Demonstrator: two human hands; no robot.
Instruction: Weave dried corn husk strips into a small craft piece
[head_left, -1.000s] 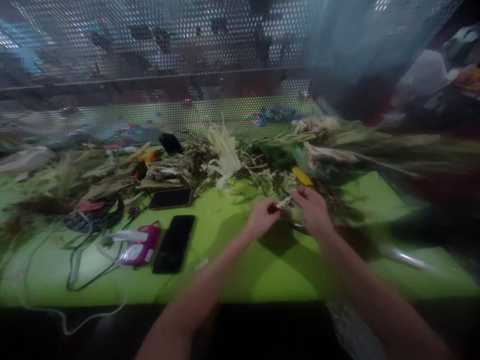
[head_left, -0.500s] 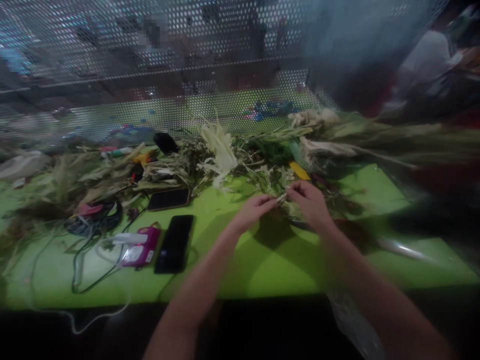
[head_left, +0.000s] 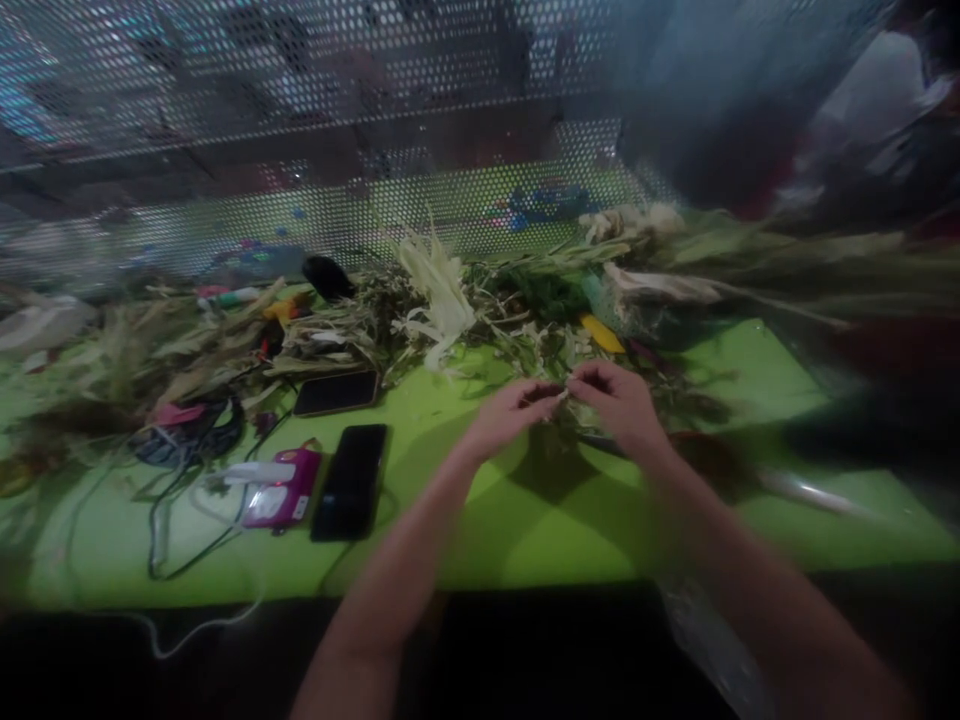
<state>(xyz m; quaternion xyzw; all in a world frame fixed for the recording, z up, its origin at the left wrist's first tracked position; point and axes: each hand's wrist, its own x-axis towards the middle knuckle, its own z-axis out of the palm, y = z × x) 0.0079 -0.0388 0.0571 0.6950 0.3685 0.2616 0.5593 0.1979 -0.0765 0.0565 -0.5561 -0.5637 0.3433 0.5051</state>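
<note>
My left hand (head_left: 510, 418) and my right hand (head_left: 616, 404) meet over the bright green table (head_left: 525, 530), fingers curled in a pinch. Between the fingertips sits a small pale plant sprig (head_left: 562, 393), held from both sides. Right behind the hands lies a heap of green and dried plant stems (head_left: 540, 330), with a pale husk-like bunch (head_left: 439, 295) and a yellow piece (head_left: 600, 335) among them.
Two dark phones (head_left: 350, 480) (head_left: 335, 392) lie left of my hands, beside a pink device (head_left: 281, 490) with white and dark cables (head_left: 172, 520). A perforated metal screen (head_left: 300, 130) closes the back. A shiny metal rod (head_left: 810, 490) lies at the right.
Both hands stay together on the sprig, shifting slightly up the table. The view has tilted a little; the fingers have reworked their grip.
</note>
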